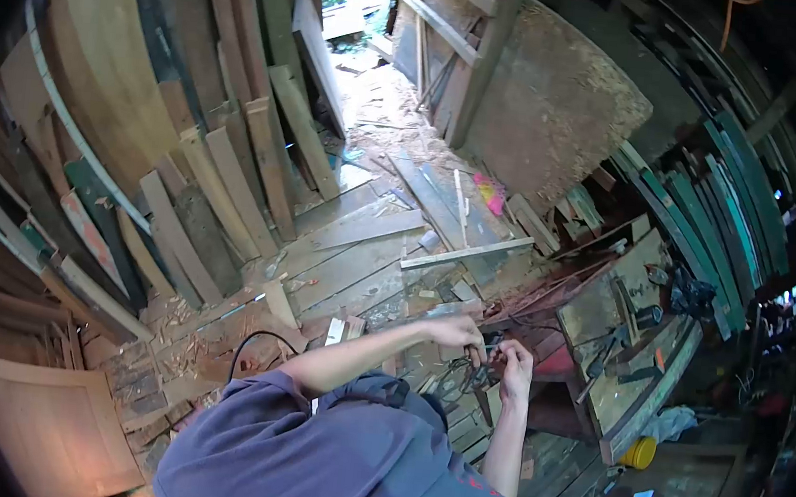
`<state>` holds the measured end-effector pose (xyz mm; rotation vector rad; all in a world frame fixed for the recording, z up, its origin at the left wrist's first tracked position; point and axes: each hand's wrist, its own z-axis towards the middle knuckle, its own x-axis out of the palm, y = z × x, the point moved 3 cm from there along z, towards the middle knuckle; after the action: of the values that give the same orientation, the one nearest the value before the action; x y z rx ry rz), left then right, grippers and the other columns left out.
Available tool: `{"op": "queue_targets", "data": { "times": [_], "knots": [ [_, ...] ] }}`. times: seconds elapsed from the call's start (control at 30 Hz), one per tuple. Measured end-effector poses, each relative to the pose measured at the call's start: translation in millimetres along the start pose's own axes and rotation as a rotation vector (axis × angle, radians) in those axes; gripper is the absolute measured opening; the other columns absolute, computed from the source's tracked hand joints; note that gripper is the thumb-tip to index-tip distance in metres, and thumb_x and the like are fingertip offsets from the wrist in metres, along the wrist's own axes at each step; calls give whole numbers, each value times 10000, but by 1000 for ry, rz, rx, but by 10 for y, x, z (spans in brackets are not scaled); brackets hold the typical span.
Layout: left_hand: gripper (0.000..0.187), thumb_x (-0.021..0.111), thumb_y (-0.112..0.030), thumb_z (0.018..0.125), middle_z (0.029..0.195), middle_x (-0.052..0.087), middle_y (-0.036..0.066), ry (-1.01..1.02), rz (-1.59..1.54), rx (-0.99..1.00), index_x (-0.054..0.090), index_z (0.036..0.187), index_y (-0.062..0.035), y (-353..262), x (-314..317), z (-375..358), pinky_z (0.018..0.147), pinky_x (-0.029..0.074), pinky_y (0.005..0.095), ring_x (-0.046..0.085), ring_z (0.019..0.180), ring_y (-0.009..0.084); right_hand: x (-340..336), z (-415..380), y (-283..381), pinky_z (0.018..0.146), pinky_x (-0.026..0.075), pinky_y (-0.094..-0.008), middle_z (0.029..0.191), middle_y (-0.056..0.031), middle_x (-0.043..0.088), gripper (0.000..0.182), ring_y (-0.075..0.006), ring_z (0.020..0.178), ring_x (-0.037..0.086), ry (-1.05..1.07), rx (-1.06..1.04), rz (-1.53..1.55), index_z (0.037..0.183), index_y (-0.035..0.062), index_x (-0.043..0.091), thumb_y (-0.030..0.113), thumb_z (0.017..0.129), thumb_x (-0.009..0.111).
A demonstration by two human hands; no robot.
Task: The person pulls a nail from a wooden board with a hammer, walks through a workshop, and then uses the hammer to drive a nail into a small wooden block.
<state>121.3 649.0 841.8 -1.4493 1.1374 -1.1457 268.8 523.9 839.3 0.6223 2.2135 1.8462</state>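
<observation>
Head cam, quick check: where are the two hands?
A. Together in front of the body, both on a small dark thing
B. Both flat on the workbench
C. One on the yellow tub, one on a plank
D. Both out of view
A: the left hand and right hand meet over the plank floor, pinching a small dark thing; the workbench and yellow tub are untouched.

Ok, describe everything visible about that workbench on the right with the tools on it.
The worn wooden workbench stands at the right of the view, its top a scuffed, dusty plank surface with a greenish painted front edge. Several dark hand tools, one looking like a hammer, lie scattered across it. A small yellow round container sits below its near end. The left hand and right hand work just beside its inner edge, holding something small and dark, too small to identify.
</observation>
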Motion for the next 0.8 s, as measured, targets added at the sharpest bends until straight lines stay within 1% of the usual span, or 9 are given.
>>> {"op": "queue_targets", "data": {
  "times": [0.23, 0.37, 0.43, 0.47, 0.53, 0.63, 0.73, 0.77, 0.8],
  "knots": [
    [321, 479, -169, 952, 915, 716, 137, -263, 12, -61, 690, 980, 71, -83, -635, -703, 835, 499, 292, 690, 847, 180, 817, 629, -79, 570, 480, -292, 740, -57, 600, 160, -145, 629, 588, 217, 109, 127, 866, 45, 568, 114, 971, 470],
    [419, 523, -372, 970, 827, 672, 46, -269, -101, -9, 696, 948, 9, -469, -719, -1145, 669, 464, 266, 616, 751, 122, 1346, 816, -208, 574, 497, -322, 774, -75, 592, 165, -174, 642, 603, 163, 279, 371, 892, 78, 540, 146, 986, 422],
    [423, 510, -426, 970, 802, 637, 17, -159, -168, 98, 688, 986, -43, -695, -640, -1091, 677, 441, 245, 572, 737, 97, 1740, 742, -15, 593, 502, -326, 784, -90, 595, 184, -178, 674, 613, 355, 553, 331, 875, 67, 555, 160, 976, 433],
    [434, 502, -419, 974, 829, 631, 25, -197, -41, 351, 656, 970, -14, -744, -599, -912, 672, 426, 251, 557, 758, 83, 1930, 764, -156, 607, 507, -328, 789, -94, 603, 189, -186, 679, 619, 512, 486, 253, 860, 60, 581, 171, 958, 463],
    [401, 506, -405, 977, 832, 599, -14, -166, -204, 244, 643, 968, -29, -943, -508, -741, 686, 446, 256, 546, 771, 89, 2325, 888, -716, 635, 518, -331, 800, -102, 618, 204, -204, 690, 630, 823, 332, 94, 829, 47, 631, 192, 922, 521],
    [345, 511, -349, 988, 872, 602, 12, -173, -140, 299, 633, 974, -27, -1067, -640, -581, 762, 462, 297, 556, 839, 126, 2813, 656, -552, 667, 521, -337, 797, -106, 638, 214, -231, 723, 641, 877, 987, 430, 775, 47, 665, 217, 873, 580],
    [335, 505, -332, 995, 931, 613, 33, -239, -92, 332, 625, 1007, -19, -901, -1051, -564, 822, 452, 306, 547, 905, 133, 3037, 1010, -760, 668, 507, -340, 778, -105, 649, 265, -217, 708, 632, 1307, 895, 222, 836, 41, 638, 290, 873, 557],
    [341, 503, -337, 995, 950, 615, 36, -269, -96, 309, 622, 1023, -18, -837, -1246, -579, 833, 448, 303, 542, 926, 128, 3072, 1196, -739, 714, 498, -328, 814, -86, 637, 264, -196, 772, 621, 1272, 1067, 258, 863, 37, 625, 270, 908, 508],
    [315, 500, -317, 1001, 930, 603, 30, -357, -35, 368, 627, 1016, -29, -877, -1439, -589, 816, 448, 286, 540, 894, 108, 3197, 1494, -726, 764, 485, -321, 845, -77, 614, 256, -189, 818, 609, 1494, 780, 227, 864, 40, 610, 232, 940, 460]
  ]
}}
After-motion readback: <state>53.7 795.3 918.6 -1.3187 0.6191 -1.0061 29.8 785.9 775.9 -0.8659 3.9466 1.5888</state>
